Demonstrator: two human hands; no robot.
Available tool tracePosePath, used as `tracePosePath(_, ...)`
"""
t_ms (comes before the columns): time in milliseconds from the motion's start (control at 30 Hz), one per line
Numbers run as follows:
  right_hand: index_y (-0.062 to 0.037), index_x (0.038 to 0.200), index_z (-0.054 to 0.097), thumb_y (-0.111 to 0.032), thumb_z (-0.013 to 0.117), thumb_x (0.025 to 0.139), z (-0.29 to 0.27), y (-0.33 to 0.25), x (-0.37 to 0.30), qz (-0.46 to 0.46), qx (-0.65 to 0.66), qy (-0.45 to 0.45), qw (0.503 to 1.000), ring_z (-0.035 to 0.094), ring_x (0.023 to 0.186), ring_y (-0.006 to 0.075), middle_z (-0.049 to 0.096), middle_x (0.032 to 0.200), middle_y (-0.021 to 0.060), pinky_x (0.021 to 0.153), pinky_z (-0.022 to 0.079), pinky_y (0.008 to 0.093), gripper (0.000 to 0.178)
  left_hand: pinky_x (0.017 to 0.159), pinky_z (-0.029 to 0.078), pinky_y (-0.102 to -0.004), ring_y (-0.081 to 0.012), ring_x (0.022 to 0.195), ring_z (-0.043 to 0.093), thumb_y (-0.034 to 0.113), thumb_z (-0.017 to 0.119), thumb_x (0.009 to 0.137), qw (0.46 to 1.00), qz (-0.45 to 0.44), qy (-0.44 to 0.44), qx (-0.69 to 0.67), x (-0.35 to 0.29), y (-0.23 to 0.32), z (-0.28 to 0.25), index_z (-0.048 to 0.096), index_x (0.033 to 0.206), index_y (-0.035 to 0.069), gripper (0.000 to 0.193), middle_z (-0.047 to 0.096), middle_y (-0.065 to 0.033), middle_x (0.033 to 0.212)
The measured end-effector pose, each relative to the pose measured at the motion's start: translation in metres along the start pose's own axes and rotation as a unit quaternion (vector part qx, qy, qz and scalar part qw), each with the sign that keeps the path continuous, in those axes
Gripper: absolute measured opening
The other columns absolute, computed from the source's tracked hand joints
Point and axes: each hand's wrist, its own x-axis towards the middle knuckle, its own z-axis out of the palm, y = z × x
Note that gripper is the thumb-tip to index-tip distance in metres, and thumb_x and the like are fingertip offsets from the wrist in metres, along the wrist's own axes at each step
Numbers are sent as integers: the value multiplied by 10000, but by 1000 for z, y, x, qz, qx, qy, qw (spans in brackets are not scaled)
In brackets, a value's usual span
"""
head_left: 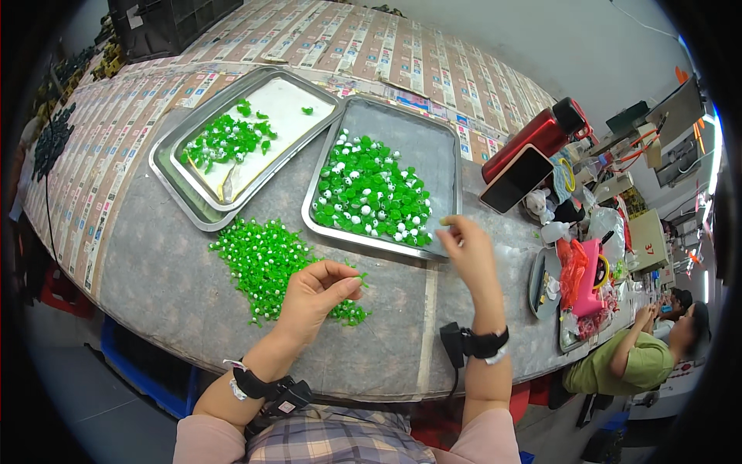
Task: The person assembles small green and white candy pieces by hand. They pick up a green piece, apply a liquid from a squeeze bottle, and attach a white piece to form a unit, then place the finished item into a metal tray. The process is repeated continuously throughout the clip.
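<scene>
My left hand [318, 294] is closed in a pinch on a small green plastic piece [362, 277], above the front right of a loose pile. That pile of small green-and-white pieces [255, 267] lies on the grey table cover. My right hand [470, 254] is beside the front right corner of a metal tray [421, 130]; its thumb and forefinger are curled together, and what they hold, if anything, is too small to make out. In the tray are many green pieces with white balls [369, 189]. Green parts also lie in a second, paper-lined tray [297, 97] at the left.
A red flask [525, 147] and a leaning phone [516, 179] stand right of the tray. Farther right are a round dish [542, 286], a pink container [591, 278] and plastic bags. A person in green [630, 362] sits at the right. A black crate [166, 27] stands far left.
</scene>
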Motion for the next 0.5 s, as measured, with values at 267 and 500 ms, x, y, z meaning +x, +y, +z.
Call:
tracePosePath(267,-8,800,550,-65,599,686,8,-7,2,30,-29,-59,997,548,628,148,566,687,75,571,430,253,136,629,472,-246,-127,659,569,63,580,747,998,-39,-39,-11,0,1,-1,558,812,13,85,583,-55,722)
tracePosePath(500,17,875,543,-12,606,712,13,-64,-38,106,511,-170,836,545,718,88,582,775,23,640,435,198,177,684,478,-244,-135,746,578,88,569,768,978,-128,-121,-109,-4,0,0,552,866,15,124,591,-71,814)
